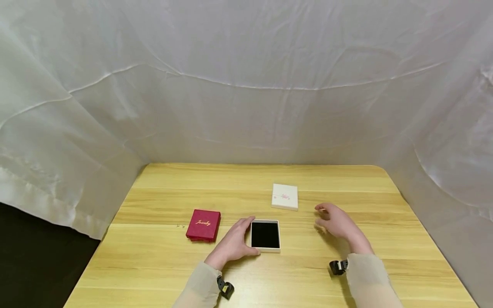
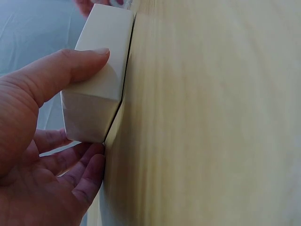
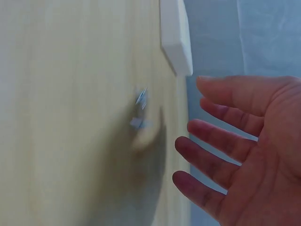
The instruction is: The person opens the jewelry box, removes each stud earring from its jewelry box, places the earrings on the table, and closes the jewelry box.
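Observation:
A small white jewelry box base (image 1: 279,250) with a black insert (image 1: 265,235) lies on the table. My left hand (image 1: 234,241) grips it at its left side; in the left wrist view the thumb (image 2: 87,66) lies along one wall of the box (image 2: 101,70) and the fingers curl at the corner. My right hand (image 1: 336,220) is held over the table to the right, fingers loosely bent and holding nothing. Beside its fingertips, a small shiny silvery piece (image 3: 141,99), blurred, shows against the wood in the right wrist view.
A white lid (image 1: 285,196) with pink print lies behind the box base. To the left sits a red box (image 1: 203,225) marked "Jewelry". The wooden table (image 1: 154,273) is bordered by a pale hanging cloth (image 1: 246,119) at the back and sides.

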`<state>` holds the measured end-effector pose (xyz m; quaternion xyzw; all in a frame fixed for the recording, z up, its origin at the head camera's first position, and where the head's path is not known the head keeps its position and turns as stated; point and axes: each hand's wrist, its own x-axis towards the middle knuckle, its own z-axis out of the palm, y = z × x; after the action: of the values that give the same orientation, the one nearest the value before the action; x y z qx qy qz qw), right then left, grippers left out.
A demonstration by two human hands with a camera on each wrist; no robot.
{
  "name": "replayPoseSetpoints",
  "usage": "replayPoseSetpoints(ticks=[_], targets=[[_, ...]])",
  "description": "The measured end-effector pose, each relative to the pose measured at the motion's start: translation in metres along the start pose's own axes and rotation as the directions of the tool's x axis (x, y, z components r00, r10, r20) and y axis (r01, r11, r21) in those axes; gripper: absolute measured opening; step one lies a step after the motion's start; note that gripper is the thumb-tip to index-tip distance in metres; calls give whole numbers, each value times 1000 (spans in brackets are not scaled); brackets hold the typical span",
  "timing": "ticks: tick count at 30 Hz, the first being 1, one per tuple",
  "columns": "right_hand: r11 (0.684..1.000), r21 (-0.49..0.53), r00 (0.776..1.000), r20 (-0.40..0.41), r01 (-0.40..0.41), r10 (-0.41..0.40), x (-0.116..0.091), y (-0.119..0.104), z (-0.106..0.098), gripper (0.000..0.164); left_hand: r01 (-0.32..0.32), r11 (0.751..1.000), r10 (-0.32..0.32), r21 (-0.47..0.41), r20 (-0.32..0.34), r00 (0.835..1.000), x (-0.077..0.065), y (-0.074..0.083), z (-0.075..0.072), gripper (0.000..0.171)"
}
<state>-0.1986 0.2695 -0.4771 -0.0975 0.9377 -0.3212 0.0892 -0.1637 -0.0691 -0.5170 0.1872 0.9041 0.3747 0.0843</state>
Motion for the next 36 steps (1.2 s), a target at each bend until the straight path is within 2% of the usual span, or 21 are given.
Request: replayPoseSetpoints(ticks=[15,22,30,36], targets=[[996,-7,995,44,86,-86,50,-29,10,80,0,1000,0,4,-3,1000,0,1,0,99],[999,-9,995,79,54,-53,71,-37,18,94,5,1000,-5,14,-3,1000,1,-1,1,99],[999,-33,995,89,42,-39,83,-37,25,97,0,1000,0,10,-2,1000,0,-1,0,99],[998,-21,995,91,51,-48,88,-36,32,92,-4,1000,4,12,3,1000,0,0,-1,99]])
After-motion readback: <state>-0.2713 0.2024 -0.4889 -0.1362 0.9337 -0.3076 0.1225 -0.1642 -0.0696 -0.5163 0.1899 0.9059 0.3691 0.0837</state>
